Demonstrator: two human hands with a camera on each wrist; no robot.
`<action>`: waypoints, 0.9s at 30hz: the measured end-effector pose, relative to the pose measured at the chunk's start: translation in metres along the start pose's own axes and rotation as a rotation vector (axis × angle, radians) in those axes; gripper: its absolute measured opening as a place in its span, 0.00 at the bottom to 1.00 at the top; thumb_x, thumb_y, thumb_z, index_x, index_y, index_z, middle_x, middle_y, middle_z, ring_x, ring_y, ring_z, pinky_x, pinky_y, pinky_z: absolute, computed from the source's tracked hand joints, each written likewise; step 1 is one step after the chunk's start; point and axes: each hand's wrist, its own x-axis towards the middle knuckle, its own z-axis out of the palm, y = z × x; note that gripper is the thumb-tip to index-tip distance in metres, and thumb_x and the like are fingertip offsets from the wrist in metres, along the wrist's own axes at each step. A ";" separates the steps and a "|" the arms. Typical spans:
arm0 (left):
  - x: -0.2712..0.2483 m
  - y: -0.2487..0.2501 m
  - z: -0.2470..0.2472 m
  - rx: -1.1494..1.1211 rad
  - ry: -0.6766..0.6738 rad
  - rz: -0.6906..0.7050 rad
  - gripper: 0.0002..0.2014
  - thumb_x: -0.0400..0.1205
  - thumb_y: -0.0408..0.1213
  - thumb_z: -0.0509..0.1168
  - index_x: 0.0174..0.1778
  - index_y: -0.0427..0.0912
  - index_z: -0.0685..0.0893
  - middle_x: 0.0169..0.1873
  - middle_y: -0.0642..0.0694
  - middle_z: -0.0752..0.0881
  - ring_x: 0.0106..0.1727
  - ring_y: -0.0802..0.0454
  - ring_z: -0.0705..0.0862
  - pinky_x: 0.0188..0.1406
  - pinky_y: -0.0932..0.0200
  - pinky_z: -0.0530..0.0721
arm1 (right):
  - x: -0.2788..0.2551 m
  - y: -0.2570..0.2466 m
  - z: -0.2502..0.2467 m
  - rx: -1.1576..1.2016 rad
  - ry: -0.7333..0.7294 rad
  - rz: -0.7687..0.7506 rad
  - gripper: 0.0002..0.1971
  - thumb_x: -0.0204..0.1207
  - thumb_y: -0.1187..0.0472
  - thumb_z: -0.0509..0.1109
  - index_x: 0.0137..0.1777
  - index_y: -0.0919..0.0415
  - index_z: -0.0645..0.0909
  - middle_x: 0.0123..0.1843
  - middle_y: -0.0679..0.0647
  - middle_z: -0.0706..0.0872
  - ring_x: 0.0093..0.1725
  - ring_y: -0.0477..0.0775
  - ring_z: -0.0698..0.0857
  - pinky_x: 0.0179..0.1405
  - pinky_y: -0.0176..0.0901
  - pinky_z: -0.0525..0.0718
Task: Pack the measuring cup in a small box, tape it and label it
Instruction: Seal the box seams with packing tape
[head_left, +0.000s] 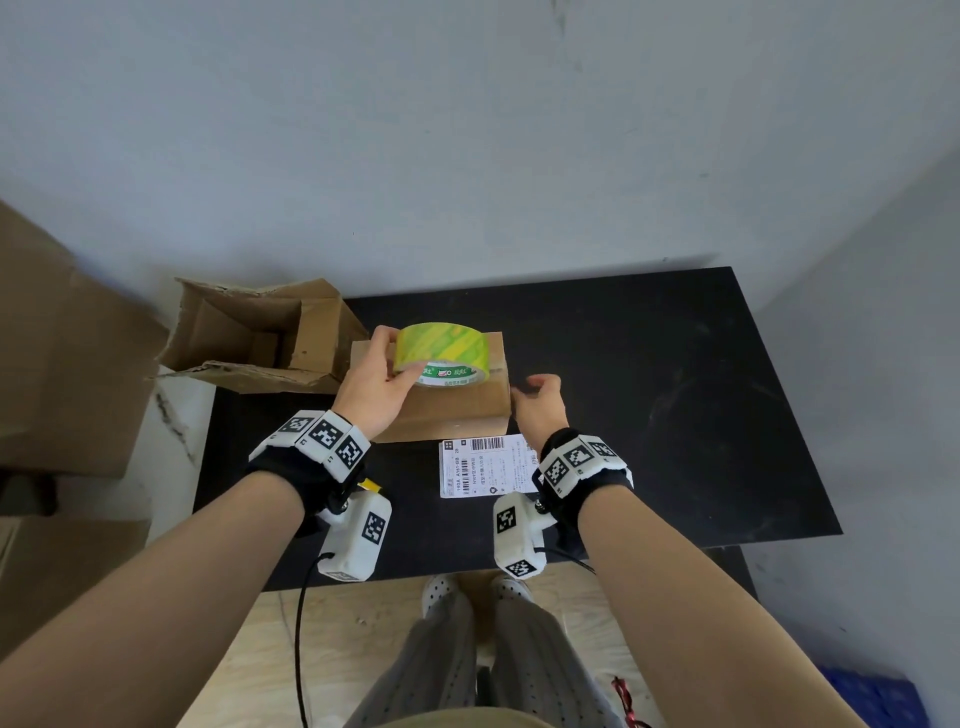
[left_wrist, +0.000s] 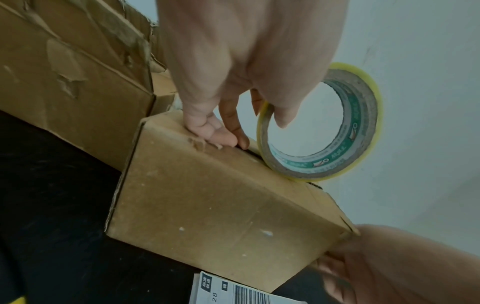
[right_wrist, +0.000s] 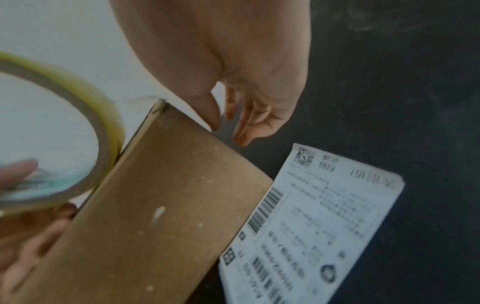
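A roll of tape (head_left: 441, 357) is gripped by the left hand (head_left: 375, 387) and stood on edge atop the closed small box (head_left: 457, 410) near the table's (head_left: 675, 395) far-left corner, while the right hand (head_left: 540, 402), fingers loosely curled on nothing, is held at the box's right edge, the label (head_left: 485, 467) lying just before it.

Black table (head_left: 649, 395), grey wall (head_left: 467, 130)

Black tabletop (head_left: 649, 395) is pushed up against a plain pale wall (head_left: 467, 130). At its far-left corner there's a beat-up open cardboard carton (head_left: 249, 338) with torn, ragged flaps, looks empty from the head view. Bigger brown cardboard boxes (head_left: 57, 364) are stacked off to the left on the floor. Light wood floor (head_left: 363, 639) below, plus something blue (head_left: 878, 701) in the bottom-right corner, can't tell what.
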 end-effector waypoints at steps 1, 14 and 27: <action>0.000 0.000 0.000 -0.002 -0.002 -0.002 0.15 0.83 0.41 0.63 0.62 0.42 0.70 0.54 0.47 0.82 0.55 0.47 0.83 0.52 0.52 0.81 | -0.003 0.001 -0.001 -0.026 -0.009 -0.074 0.21 0.77 0.72 0.60 0.70 0.63 0.67 0.59 0.59 0.80 0.53 0.54 0.79 0.61 0.52 0.80; -0.005 0.006 0.002 0.016 0.018 -0.019 0.14 0.84 0.36 0.61 0.64 0.40 0.71 0.52 0.48 0.81 0.52 0.51 0.80 0.50 0.59 0.74 | 0.006 -0.034 -0.022 -0.799 -0.361 -0.592 0.63 0.53 0.56 0.86 0.83 0.56 0.48 0.84 0.51 0.51 0.84 0.51 0.50 0.80 0.58 0.59; -0.010 0.005 0.000 0.527 0.126 -0.121 0.22 0.82 0.52 0.59 0.72 0.51 0.69 0.67 0.35 0.68 0.68 0.35 0.66 0.65 0.43 0.71 | 0.007 -0.038 -0.027 -0.773 -0.361 -0.612 0.55 0.54 0.55 0.86 0.78 0.55 0.56 0.77 0.47 0.63 0.72 0.53 0.71 0.74 0.59 0.69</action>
